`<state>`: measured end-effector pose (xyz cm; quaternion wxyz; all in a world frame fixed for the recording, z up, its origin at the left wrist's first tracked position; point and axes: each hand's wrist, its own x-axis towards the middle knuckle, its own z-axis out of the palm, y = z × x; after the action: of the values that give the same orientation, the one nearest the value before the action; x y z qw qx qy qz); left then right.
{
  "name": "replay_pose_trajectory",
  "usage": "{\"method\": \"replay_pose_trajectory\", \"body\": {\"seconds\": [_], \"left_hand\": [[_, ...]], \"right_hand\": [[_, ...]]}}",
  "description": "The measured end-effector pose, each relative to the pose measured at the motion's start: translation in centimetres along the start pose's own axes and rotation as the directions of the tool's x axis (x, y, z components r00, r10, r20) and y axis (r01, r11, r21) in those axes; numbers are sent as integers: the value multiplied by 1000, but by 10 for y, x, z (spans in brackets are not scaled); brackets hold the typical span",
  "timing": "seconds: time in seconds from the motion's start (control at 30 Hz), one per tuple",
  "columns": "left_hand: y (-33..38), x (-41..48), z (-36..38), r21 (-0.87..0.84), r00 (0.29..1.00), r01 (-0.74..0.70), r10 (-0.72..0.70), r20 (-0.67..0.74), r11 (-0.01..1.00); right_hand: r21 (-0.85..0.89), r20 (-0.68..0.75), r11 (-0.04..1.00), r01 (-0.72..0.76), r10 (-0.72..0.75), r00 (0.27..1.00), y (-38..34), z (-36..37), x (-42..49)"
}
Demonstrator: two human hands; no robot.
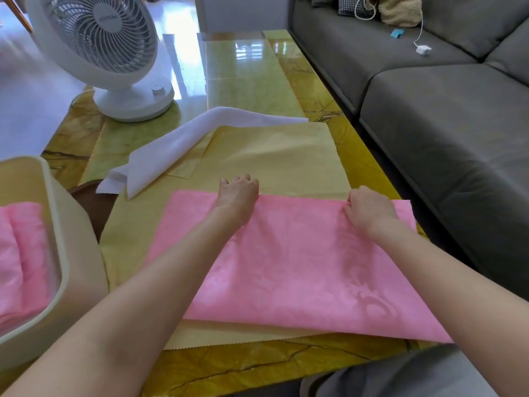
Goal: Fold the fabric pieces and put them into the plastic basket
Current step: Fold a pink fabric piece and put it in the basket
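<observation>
While both hands work at the far edge of the pink patterned fabric piece [300,267], the head view shows the left hand [239,196] with fingers curled over that edge, apparently gripping it. The right hand [369,210] pinches the same edge, a small ridge of cloth bunched at its fingertips. From the hands the pink piece lies flat back toward the person, on top of a larger beige fabric sheet [286,156] that spreads out beyond both hands. Beyond the left hand and to its left lies a loosely folded white fabric piece [171,150]. Well to the left of the left forearm stands the cream plastic basket [61,239], a folded pink fabric bundle [20,253] already inside.

The likeliest slip, I judge, is catching the beige sheet along with the pink edge, so both layers lift together. Uneven pulls from the two hands would skew the fold, and the pink corner nearest the right elbow sits close to the table's edge and could slide off.
</observation>
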<state>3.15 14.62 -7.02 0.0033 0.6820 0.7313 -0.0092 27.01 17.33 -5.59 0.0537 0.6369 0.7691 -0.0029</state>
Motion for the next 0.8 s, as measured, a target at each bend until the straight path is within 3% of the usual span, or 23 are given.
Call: {"method": "replay_pose_trajectory", "body": {"seconds": [0.2,0.47,0.67,0.8], "left_hand": [[4,-7,0,-53,1000,-14,13,-10,998],[45,-74,-22,-206,989,-135,121,-82,969],[35,-139,-8,-151,988,-111,126,91,982],[29,-170,5,-53,988,-141,144,63,989]], "right_hand": [[-10,-94,1000,2,-3,996,-9,6,-8],[323,-130,883,341,-315,940,-86,-5,-105],[331,-38,884,330,-337,941,-97,23,-165],[283,-118,904,319,-298,947,-92,38,-191]]}}
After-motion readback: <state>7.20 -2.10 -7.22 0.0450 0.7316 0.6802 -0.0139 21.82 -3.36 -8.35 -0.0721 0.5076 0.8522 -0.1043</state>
